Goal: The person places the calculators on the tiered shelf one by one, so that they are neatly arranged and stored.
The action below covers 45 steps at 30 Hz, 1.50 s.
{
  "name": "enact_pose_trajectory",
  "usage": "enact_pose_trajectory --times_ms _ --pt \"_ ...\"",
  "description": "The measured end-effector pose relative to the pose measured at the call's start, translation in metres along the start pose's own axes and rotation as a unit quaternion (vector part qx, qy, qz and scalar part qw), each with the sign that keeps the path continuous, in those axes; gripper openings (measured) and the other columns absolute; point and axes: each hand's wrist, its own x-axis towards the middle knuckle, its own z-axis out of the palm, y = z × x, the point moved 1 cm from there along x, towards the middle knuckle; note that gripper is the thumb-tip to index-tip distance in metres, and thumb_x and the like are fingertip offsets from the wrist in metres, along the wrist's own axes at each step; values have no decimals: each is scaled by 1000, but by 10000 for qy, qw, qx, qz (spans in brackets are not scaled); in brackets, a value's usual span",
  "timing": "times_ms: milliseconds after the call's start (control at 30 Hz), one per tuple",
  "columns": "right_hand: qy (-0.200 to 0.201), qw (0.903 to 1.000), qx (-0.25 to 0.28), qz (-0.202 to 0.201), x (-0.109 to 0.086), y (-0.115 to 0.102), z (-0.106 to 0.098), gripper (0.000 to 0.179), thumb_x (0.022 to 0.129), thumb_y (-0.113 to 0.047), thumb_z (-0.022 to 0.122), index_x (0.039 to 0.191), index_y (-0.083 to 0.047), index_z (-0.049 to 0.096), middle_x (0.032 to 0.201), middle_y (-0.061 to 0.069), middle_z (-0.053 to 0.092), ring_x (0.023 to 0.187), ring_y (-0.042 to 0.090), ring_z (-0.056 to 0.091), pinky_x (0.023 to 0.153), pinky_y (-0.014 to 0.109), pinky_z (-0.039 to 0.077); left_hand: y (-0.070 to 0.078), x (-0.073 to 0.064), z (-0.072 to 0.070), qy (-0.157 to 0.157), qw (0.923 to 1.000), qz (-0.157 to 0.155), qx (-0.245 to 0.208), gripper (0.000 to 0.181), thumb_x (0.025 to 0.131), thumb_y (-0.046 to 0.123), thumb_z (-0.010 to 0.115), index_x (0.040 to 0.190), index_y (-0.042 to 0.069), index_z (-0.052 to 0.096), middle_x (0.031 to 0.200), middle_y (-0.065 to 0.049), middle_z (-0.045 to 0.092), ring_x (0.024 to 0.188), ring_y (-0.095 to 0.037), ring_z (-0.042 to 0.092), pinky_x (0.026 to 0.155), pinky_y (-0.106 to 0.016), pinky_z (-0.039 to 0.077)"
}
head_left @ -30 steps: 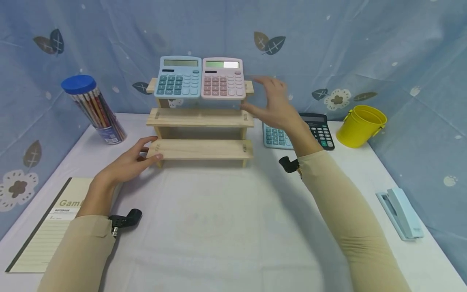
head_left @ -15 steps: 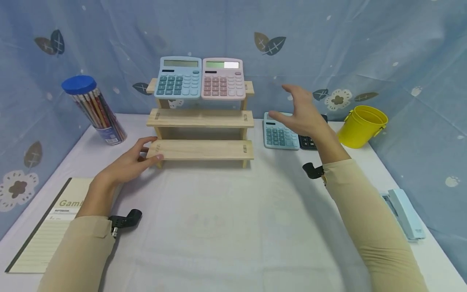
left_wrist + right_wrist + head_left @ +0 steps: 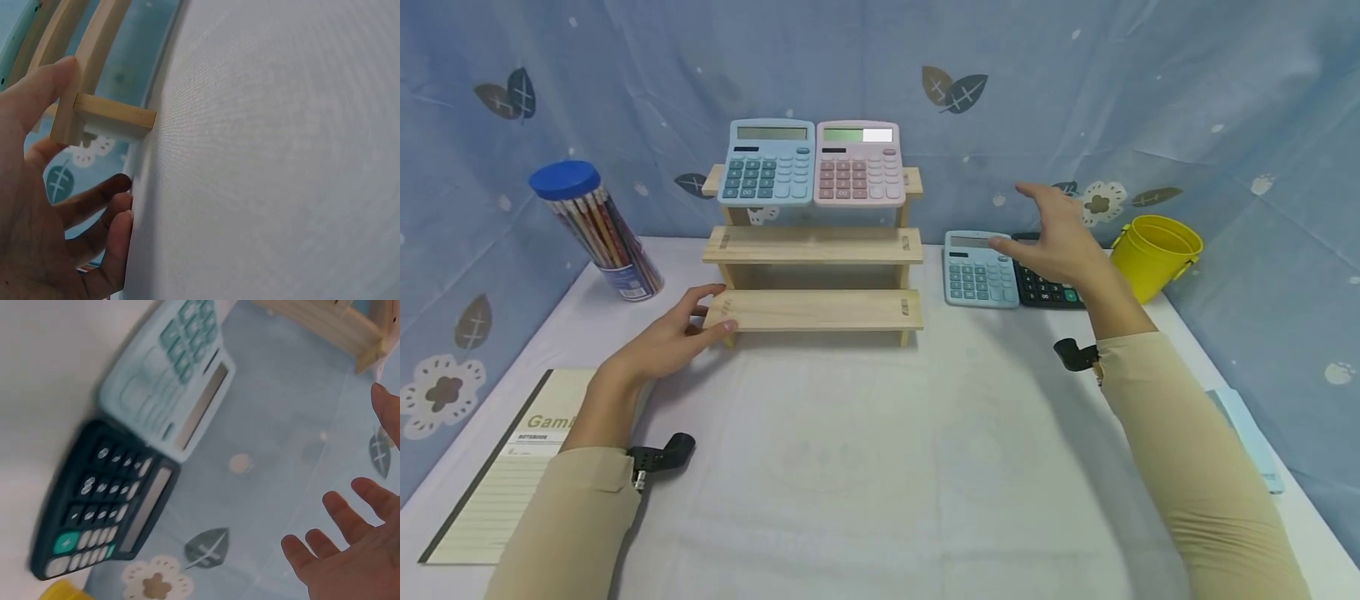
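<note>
A three-tier wooden shelf point(image 3: 812, 310) stands on the table. On its top tier a light blue calculator point(image 3: 767, 163) and a pink calculator point(image 3: 859, 164) lean side by side. My left hand point(image 3: 662, 343) grips the left end of the lowest board, thumb point(image 3: 47, 87) on one side and forefinger on the other. Right of the shelf lie a pale teal calculator point(image 3: 979, 279) and a black calculator point(image 3: 100, 500), edge to edge. Above them my right hand point(image 3: 1056, 242) hovers, fingers spread and holding nothing; it partly covers the black one.
A tube of pencils point(image 3: 598, 233) with a blue lid stands at the back left. A notebook point(image 3: 497, 492) lies beneath the left forearm. A yellow bucket point(image 3: 1153, 258) stands back right; a light blue stapler point(image 3: 1251, 442) is partly behind the right sleeve.
My right hand has moved right, away from the pink calculator on the top tier, to over the two calculators on the table. The left hand stays on the shelf.
</note>
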Motion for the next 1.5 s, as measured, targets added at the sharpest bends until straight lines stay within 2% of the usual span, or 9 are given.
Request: enact_pose_trajectory --times_ms 200,300,633,967,1200,1500 --pt "3 9998 -11 189 -6 24 0 92 95 -45 69 164 -8 21 168 23 20 156 46 12 121 69 1 -1 0 0 35 10000 -78 24 89 99 67 51 166 31 5 159 -29 31 138 -51 44 98 -63 45" --pt "-61 9993 16 365 -8 36 3 92 96 -46 68 164 -8 19 169 23 17 156 47 6 120 70 0 -2 1 0 25 10000 -88 9 89 99 68 51 166 31 6 160 -28 30 138 -51 43 98 -63 46" --pt "-160 9972 94 720 -8 59 13 93 96 -44 70 165 -9 17 169 22 16 153 53 7 116 74 14 -3 -4 1 14 9999 -102 -54 87 100 65 51 166 32 5 159 -29 30 137 -51 43 98 -64 45" --pt "-477 9942 1 966 -9 78 24 94 97 -42 70 164 -7 15 168 25 14 149 56 11 115 74 16 -4 -2 0 15 9999 -9 -165 88 100 64 52 166 31 5 160 -27 32 138 -48 44 96 -57 48" --pt "-670 9919 0 1079 -9 86 30 92 98 -39 69 164 -7 15 167 27 14 147 57 13 114 74 18 -4 -2 -2 9 9999 -29 -126 86 101 62 53 166 31 5 159 -29 31 136 -48 46 93 -55 49" --pt "-1092 9842 233 1377 -11 95 31 98 98 -42 68 166 -10 5 169 29 -1 151 57 10 115 74 16 -2 -2 -1 21 9997 51 -226 85 101 62 52 166 31 6 159 -27 31 136 -47 45 96 -57 47"
